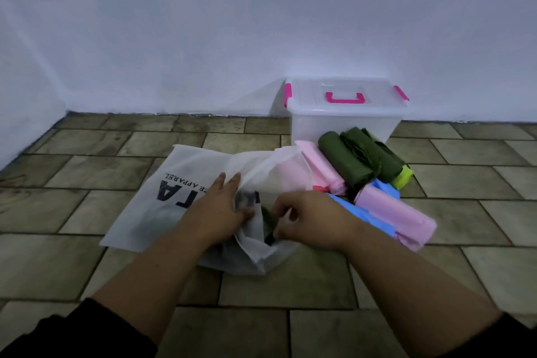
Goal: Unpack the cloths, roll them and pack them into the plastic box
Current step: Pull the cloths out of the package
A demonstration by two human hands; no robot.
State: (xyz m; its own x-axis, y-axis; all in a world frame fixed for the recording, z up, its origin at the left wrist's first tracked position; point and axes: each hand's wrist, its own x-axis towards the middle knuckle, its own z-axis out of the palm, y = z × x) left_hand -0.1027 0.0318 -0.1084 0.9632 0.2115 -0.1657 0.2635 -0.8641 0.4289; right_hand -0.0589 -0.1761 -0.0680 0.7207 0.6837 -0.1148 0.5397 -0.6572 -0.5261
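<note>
A white non-woven bag with black lettering lies on the tiled floor, its mouth facing me. My left hand lies flat with straight fingers on the bag, its thumb at the mouth's edge. My right hand pinches the bag's rim at the opening, where a dark green cloth shows inside. Rolled cloths lie to the right: two pink rolls, dark green rolls, a lime one and a blue one. The clear plastic box with pink latches stands behind them, lid on.
A pale wall runs along the back and the left side, meeting the floor just behind the box. Bare brown floor tiles stretch to the left of the bag and in front of me.
</note>
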